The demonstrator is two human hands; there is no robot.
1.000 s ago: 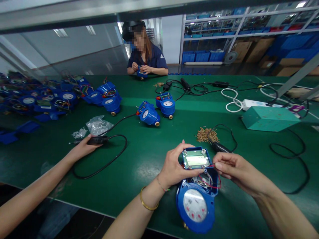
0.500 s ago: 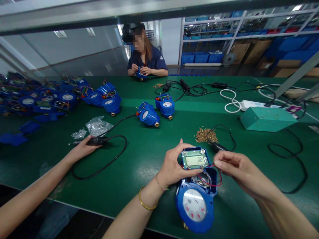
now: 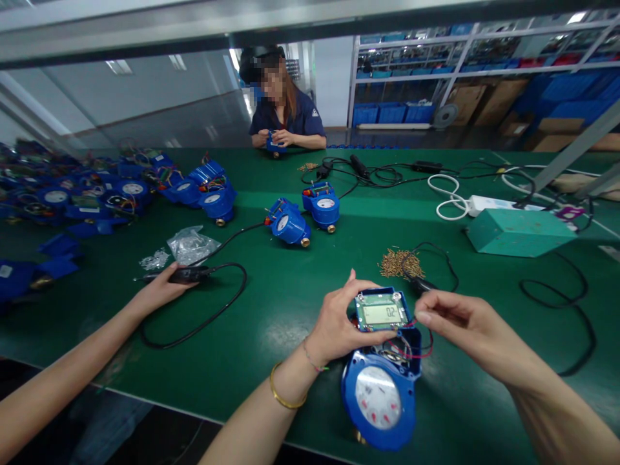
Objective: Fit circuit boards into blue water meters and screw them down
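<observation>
Item, display (image 3: 385, 314): a second ago a pale glare, now digits, seemingly a 0 and a 2. We judge that the circuit is powered and that this stage of the wiring answers.

Item, red wire (image 3: 431, 345): its loop bows slightly wider past the box (image 3: 413, 361) than it did; we take the lead to have some slack.

Item, spare meter (image 3: 12, 278): at the left edge, its brass end now in view, where only blurred blue showed earlier. No bearing on our work, as we judge it.

Item, meter (image 3: 380, 387): on the green bench (image 3: 290, 284), near edge, right of middle, directly before us. Long axis runs away from us, dial (image 3: 378, 407) end near, box end far. Dial faces up; brass fitting (image 3: 359, 437) shows at the near left, under the body. The display sits over the box's far side, tilted, its face turned up to us, digits upright from our side.

Item, left hand (image 3: 332, 323): grasping the display's casing, thumb along the near edge, fingers at the far left.

Item, right hand (image 3: 455, 323): thumb and forefinger brought together beside the display's right corner, close to the wire; whether they pinch it, we cannot tell.

Item, screws (image 3: 400, 263): loose heap, beyond the display.
</observation>
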